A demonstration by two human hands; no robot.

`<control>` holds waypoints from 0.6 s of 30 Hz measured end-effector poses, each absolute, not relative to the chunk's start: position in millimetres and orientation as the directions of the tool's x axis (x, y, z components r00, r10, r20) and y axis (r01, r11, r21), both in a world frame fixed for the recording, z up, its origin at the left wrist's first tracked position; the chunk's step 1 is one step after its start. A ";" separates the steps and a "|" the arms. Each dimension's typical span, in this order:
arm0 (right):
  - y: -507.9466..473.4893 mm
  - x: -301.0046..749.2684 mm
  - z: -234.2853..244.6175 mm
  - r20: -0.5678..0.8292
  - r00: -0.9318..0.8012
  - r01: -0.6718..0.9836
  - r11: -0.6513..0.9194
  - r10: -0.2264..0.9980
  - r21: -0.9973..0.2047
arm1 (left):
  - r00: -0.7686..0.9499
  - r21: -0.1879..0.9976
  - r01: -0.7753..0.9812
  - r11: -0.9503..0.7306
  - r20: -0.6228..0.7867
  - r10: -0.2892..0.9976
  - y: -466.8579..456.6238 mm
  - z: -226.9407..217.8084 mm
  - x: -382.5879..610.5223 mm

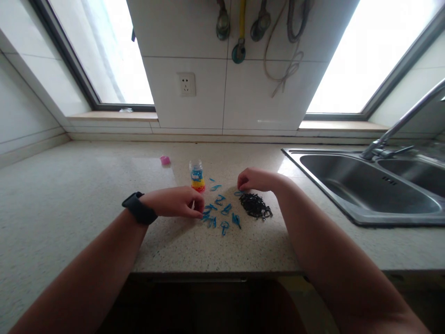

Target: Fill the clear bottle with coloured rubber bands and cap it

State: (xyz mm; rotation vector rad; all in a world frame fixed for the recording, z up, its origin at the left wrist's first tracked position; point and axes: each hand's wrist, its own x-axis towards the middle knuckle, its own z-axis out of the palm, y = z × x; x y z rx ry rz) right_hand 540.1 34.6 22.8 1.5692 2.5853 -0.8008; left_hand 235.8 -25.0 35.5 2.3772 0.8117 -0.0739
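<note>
Several small blue rubber bands (222,211) lie scattered on the speckled countertop (69,195), beside a heap of black rubber bands (255,205). My left hand (175,202), with a black watch on the wrist, rests at the left edge of the blue bands, fingertips pinched on one of them. My right hand (255,179) is curled just behind the black heap, fingertips pinched at a blue band by its left side. A small clear jar (197,176) holding blue, yellow and red bands stands upright behind the blue scatter.
A pink lid (165,160) lies left of the jar. A steel double sink (368,190) with a tap (399,125) fills the right. A wall socket (186,84) and hanging utensils (239,28) are on the tiled wall between two windows.
</note>
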 end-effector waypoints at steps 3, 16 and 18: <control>30.9 535.5 24.9 -0.248 -0.504 0.837 0.397 0.827 -0.376 | 0.833 0.530 0.535 -0.658 -0.200 0.517 -28.5 35.0 242.3; 5.3 498.3 32.4 -0.146 -0.697 0.708 0.643 0.702 -0.293 | 0.840 0.474 0.521 -0.710 -0.139 0.524 -41.3 40.6 254.0; -4.2 488.9 36.5 -0.164 -0.720 0.690 0.669 0.674 -0.277 | 0.835 0.464 0.531 -0.709 -0.146 0.530 -41.7 40.2 253.4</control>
